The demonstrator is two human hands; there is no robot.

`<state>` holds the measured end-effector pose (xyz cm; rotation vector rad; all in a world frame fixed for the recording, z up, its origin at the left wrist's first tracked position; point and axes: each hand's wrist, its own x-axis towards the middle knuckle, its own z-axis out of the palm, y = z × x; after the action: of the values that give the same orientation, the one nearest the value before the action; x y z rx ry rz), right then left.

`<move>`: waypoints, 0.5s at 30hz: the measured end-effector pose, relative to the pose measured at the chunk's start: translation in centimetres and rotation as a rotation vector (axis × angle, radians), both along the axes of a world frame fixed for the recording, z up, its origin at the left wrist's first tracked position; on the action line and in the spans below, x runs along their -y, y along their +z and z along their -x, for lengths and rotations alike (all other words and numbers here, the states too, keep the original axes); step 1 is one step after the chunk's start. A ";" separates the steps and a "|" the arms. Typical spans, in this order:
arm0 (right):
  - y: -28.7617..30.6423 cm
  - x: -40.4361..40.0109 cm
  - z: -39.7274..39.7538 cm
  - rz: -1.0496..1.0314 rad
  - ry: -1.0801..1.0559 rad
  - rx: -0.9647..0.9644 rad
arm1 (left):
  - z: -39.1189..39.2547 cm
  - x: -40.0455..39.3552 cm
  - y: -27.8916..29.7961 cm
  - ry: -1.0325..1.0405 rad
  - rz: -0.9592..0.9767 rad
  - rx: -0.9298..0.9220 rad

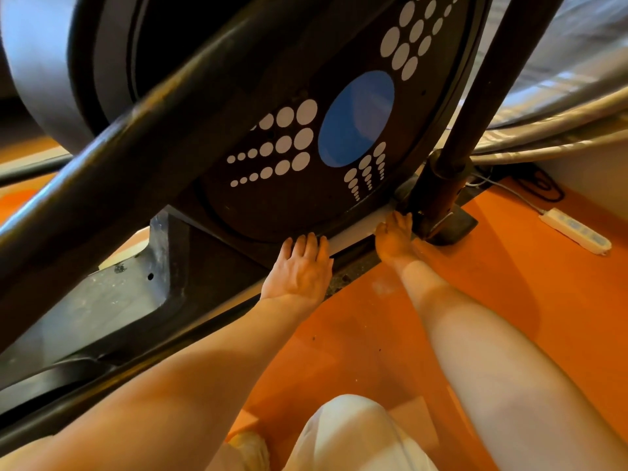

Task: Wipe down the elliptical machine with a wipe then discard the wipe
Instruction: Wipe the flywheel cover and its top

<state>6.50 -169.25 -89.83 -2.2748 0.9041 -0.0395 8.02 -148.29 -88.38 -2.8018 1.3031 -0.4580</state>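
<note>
Head view: left hand [299, 266] flat, fingers straight, pressing on lower rim of dark round flywheel housing w/ white dots and blue oval [306, 144] of the elliptical; holding nothing. Right hand [396, 237] reaching fwd beside it, fingertips on a pale white wipe strip [356, 232] lying along housing's bottom edge, between the two hands; whether pinching or just pressing, can't tell. Just beyond right fingers: dark upright post base [441, 198]. Further right of that hand: white power strip [576, 231] on orange floor [373, 334]. Above left hand: thick dark diagonal bar [136, 137]. Below: white-trousered knee [353, 436].
</note>
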 end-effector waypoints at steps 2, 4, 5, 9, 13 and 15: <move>-0.1 -0.1 0.6 -0.054 0.021 0.029 | 0.0 0.0 0.2 0.000 -0.018 -0.019; -0.4 -0.6 1.3 -0.092 0.061 0.088 | 0.1 0.0 0.3 0.010 -0.035 -0.040; -0.4 -1.0 1.6 -0.110 0.065 0.115 | 0.1 0.0 0.5 0.017 -0.044 -0.060; -0.3 -3.3 2.6 -0.104 0.098 0.116 | 0.3 -0.1 0.7 0.033 -0.069 -0.107; 0.1 -5.8 3.2 -0.102 0.146 0.121 | 0.6 -0.2 1.2 0.048 -0.065 -0.107; 0.2 -6.9 3.6 -0.104 0.171 0.128 | 0.9 -0.3 1.8 0.066 -0.058 -0.117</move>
<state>2.91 -162.39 -89.62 -2.2165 0.6296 -0.0603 7.12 -147.96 -86.62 -2.8516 1.2173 -0.2532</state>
